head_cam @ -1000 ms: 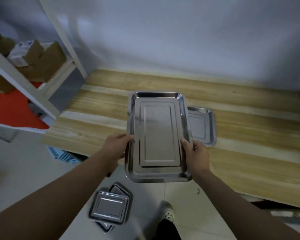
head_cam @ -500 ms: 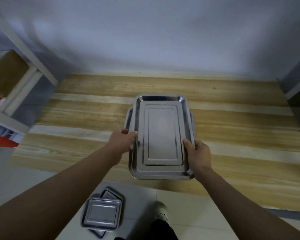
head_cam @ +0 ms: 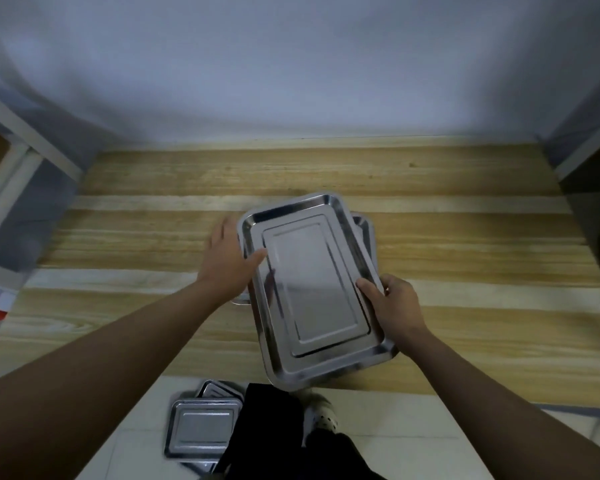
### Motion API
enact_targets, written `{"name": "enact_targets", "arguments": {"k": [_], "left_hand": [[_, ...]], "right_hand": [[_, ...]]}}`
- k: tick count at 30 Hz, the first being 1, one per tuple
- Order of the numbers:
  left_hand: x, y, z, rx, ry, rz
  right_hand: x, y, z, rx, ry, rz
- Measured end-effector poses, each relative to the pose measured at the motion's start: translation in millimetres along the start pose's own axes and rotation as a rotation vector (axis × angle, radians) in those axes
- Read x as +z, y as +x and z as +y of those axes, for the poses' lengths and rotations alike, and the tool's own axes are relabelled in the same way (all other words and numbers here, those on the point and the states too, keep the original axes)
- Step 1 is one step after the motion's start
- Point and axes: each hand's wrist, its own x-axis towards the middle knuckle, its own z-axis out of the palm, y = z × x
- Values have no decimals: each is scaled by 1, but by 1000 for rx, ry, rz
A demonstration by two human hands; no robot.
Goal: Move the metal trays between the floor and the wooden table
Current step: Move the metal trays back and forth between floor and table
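A large metal tray [head_cam: 312, 289] lies askew over the wooden table [head_cam: 136, 237], its near end past the table's front edge. It covers a smaller metal tray [head_cam: 365, 230], of which only a rim on the right and a corner on the left show. My left hand [head_cam: 226, 261] is at the large tray's left side, thumb on the rim, fingers stretched along the edge. My right hand [head_cam: 394, 303] grips the right rim. On the floor below lies a stack of small metal trays [head_cam: 201, 427].
A white shelf frame [head_cam: 11, 174] stands to the left of the table, and a dark cabinet [head_cam: 593, 209] to the right. A wall closes off the back. My leg in dark trousers and a white shoe [head_cam: 321, 414] stand beside the floor stack.
The large tray has moved forward and down over the smaller tray on the table and turned slightly. My left hand has slid further up its left edge, fingers more spread.
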Motion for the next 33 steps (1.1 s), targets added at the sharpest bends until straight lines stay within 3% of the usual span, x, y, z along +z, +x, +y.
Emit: {"name": "enact_targets", "arguments": {"k": [6,13,16,20,24,33], "left_hand": [[-11,37,6,87,36,-71],[-31,61,-20,-46,-171,-246],[-32,61,-33,-104,-256,-278],[-26,60,-58,-265,-361,-227],[-20,62,-73,-447,-466,-152],[4,46,-62,-488,-548,-72]], "right_hand": [[-9,20,-18,-28,-81,-90],[-9,39,-43,-89,-240,-160],[-6,44,-48,-53,-231,-55],[-5,47,-47,97,14,151],[3,38,-40,212,204,115],[29,40,-24,180,-141,264]]}}
